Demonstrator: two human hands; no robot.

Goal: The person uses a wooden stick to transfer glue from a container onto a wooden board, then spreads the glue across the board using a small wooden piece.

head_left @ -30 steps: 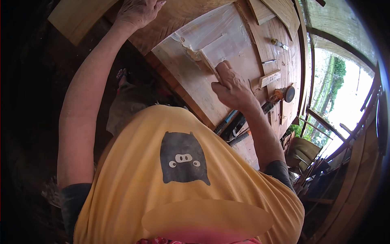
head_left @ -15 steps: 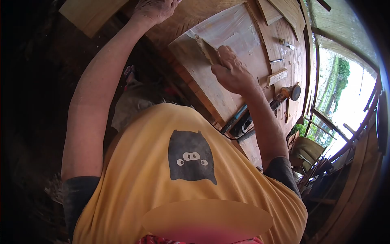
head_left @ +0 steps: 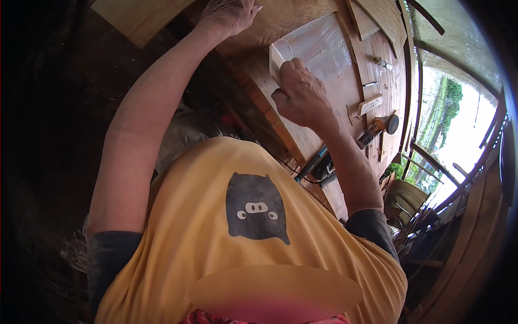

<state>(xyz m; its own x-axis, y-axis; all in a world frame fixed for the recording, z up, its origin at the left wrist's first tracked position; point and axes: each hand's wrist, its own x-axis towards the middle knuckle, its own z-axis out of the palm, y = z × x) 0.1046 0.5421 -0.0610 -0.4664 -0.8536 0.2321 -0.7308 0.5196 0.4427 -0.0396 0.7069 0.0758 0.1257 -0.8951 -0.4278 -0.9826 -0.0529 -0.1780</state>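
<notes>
My right hand (head_left: pixel 303 93) is closed round a flat, pale spreader (head_left: pixel 275 62), whose edge lies at the near left edge of a white-smeared patch (head_left: pixel 318 46) on the wooden board. At the top, my left hand (head_left: pixel 231 15) rests on a large wooden panel (head_left: pixel 280 19). Its fingers are bent and partly cut off by the frame edge, so whether they grip anything is hidden. Glossy white paste covers the patch beyond my right hand.
Right of my right hand lie a small wood block (head_left: pixel 370 104), a chisel-like tool (head_left: pixel 382 63), a thin pen-like tool (head_left: pixel 370 84) and an orange-black power tool (head_left: pixel 377 128). Blue and black tools (head_left: pixel 318 164) sit near the bench edge. A loose board (head_left: pixel 137 19) juts out upper left.
My right hand has drawn the spreader to the left edge of the board. The view has shifted, and my left hand appears further right, still on the panel.
</notes>
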